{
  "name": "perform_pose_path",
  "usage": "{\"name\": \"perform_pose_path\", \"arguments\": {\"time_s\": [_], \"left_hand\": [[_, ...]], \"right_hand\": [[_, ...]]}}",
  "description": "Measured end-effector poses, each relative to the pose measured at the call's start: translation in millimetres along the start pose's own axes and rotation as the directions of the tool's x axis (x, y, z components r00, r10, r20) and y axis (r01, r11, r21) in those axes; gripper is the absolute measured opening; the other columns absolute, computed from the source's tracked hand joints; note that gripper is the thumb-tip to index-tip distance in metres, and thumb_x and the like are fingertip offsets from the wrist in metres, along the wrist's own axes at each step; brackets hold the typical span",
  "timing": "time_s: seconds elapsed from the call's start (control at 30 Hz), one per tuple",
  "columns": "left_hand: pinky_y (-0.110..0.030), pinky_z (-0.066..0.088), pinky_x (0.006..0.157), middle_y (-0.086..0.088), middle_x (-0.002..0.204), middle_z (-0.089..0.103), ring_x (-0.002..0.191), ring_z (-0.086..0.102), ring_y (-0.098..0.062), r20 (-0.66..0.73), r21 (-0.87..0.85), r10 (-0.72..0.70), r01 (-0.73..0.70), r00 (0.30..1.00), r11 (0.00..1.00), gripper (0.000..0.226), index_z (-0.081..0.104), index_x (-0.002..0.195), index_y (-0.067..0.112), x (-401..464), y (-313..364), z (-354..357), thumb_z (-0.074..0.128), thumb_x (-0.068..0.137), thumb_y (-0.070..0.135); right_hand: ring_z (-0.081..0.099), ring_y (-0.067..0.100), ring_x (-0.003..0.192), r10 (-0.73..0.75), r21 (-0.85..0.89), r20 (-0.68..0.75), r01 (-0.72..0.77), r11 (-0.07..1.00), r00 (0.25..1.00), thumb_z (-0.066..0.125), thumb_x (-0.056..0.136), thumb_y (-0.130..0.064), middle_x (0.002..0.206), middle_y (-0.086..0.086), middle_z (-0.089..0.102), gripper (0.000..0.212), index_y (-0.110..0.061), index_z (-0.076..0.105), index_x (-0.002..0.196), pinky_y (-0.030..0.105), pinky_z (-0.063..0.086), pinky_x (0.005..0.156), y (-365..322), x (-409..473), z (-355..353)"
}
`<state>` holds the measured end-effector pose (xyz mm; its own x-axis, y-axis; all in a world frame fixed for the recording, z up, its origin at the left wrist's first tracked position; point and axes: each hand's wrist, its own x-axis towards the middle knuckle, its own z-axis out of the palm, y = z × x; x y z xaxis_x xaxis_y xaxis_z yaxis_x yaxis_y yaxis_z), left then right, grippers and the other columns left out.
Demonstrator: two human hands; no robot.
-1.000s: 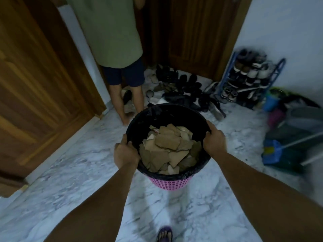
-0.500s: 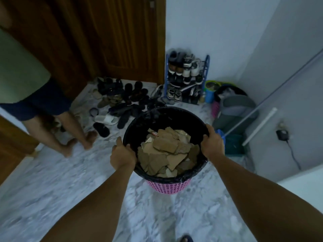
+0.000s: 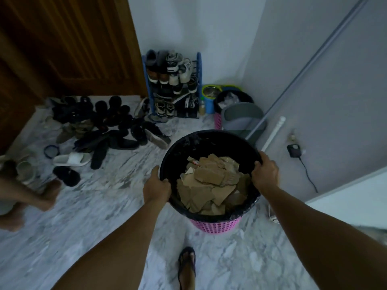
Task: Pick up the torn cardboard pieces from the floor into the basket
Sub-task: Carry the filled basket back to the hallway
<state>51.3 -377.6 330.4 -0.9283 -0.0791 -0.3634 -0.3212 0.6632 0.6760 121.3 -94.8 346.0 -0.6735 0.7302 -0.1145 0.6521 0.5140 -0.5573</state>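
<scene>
A pink basket (image 3: 215, 225) lined with a black bag is held up in front of me above the marble floor. Several torn brown cardboard pieces (image 3: 211, 181) fill it in a loose heap. My left hand (image 3: 156, 187) grips the rim on the left side, fingers curled over the edge. My right hand (image 3: 265, 171) grips the rim on the right side the same way. No cardboard pieces show on the floor around me.
A blue shoe rack (image 3: 173, 84) stands against the far wall, with a pile of dark shoes and sandals (image 3: 109, 126) on the floor left of it. A second lined bin (image 3: 232, 101), a grey lid (image 3: 243, 118) and a pole (image 3: 272, 132) crowd the right corner. Another person's feet (image 3: 31, 195) are at far left.
The view has swung right with the basket in both hands. The other person slid from the centre to the far left edge, and the shoe rack corner came to the centre.
</scene>
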Motion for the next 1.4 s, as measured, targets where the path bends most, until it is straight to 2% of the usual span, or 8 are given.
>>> {"name": "perform_pose_path", "arguments": {"time_s": [0.17,0.3,0.43,0.57,0.77,1.03,1.2,1.4], "left_hand": [[-0.042,0.045,0.102,-0.02,0.137,0.052,0.123,0.052,-0.034,0.109,-0.003,0.021,-0.021,0.994,1.0,0.061,0.028,0.15,0.016,37,29,56,0.052,0.094,0.016],[-0.036,0.045,0.094,-0.021,0.129,0.057,0.119,0.055,-0.034,0.155,0.063,-0.02,0.01,0.988,0.998,0.054,0.039,0.142,0.003,57,47,105,0.056,0.093,0.018],[-0.03,0.047,0.066,-0.017,0.09,0.066,0.08,0.061,-0.03,0.233,0.06,-0.113,0.102,0.966,0.993,0.017,0.065,0.092,0.002,75,56,161,0.052,0.088,0.01],[-0.025,0.035,0.051,-0.011,0.058,0.05,0.055,0.048,-0.025,0.253,0.089,-0.176,0.158,0.951,0.983,0.029,0.045,0.053,0.008,94,53,225,0.049,0.081,0.001],[-0.03,0.038,0.053,-0.013,0.056,0.049,0.055,0.051,-0.027,0.273,0.175,-0.215,0.171,0.938,0.97,0.027,0.047,0.052,0.006,122,34,316,0.05,0.078,-0.002],[-0.034,0.045,0.061,-0.017,0.067,0.055,0.068,0.062,-0.032,0.307,0.229,-0.259,0.193,0.916,0.954,0.015,0.054,0.063,0.003,159,-8,407,0.056,0.076,-0.004],[-0.047,0.055,0.074,-0.027,0.084,0.065,0.086,0.067,-0.039,0.299,0.214,-0.22,0.159,0.929,0.964,0.002,0.063,0.077,-0.003,181,-30,450,0.062,0.078,-0.003],[-0.034,0.047,0.065,-0.019,0.075,0.061,0.073,0.063,-0.031,0.293,0.224,-0.205,0.142,0.934,0.964,0.011,0.057,0.07,0.004,197,-50,487,0.063,0.078,-0.001]], "right_hand": [[0.056,0.044,0.113,0.172,0.016,0.013,-0.172,0.985,0.985,0.05,0.097,-0.015,0.121,0.03,0.059,0.033,0.003,0.057,0.124,0.042,0.045,0.091,32,55,-4],[0.059,0.035,0.085,0.314,-0.037,0.112,-0.312,0.949,0.943,0.054,0.09,-0.013,0.103,0.027,0.066,0.023,0.004,0.065,0.099,0.032,0.043,0.07,67,94,-8],[0.062,0.037,0.092,0.383,-0.139,0.203,-0.361,0.922,0.901,0.053,0.086,-0.009,0.104,0.026,0.066,0.026,0.005,0.065,0.105,0.03,0.042,0.07,113,136,-1],[0.062,0.039,0.104,0.417,-0.238,0.276,-0.358,0.903,0.866,0.054,0.09,-0.014,0.111,0.026,0.064,0.032,0.008,0.063,0.11,0.029,0.041,0.073,170,182,18],[0.058,0.029,0.079,0.376,-0.318,0.392,-0.26,0.912,0.839,0.059,0.088,-0.018,0.083,0.015,0.058,0.022,-0.002,0.056,0.074,0.026,0.039,0.065,260,235,56],[0.054,0.023,0.072,0.335,-0.351,0.474,-0.175,0.92,0.814,0.06,0.091,-0.019,0.061,0.002,0.046,0.037,-0.013,0.043,0.058,0.02,0.033,0.045,341,281,118],[0.066,0.032,0.084,0.319,-0.286,0.49,-0.196,0.938,0.811,0.062,0.089,-0.014,0.086,0.019,0.064,0.022,0.006,0.065,0.081,0.038,0.056,0.076,377,301,153],[0.067,0.041,0.093,0.301,-0.248,0.468,-0.203,0.947,0.831,0.064,0.089,-0.015,0.101,0.024,0.068,0.025,0.007,0.067,0.099,0.051,0.056,0.083,408,323,187]]}}
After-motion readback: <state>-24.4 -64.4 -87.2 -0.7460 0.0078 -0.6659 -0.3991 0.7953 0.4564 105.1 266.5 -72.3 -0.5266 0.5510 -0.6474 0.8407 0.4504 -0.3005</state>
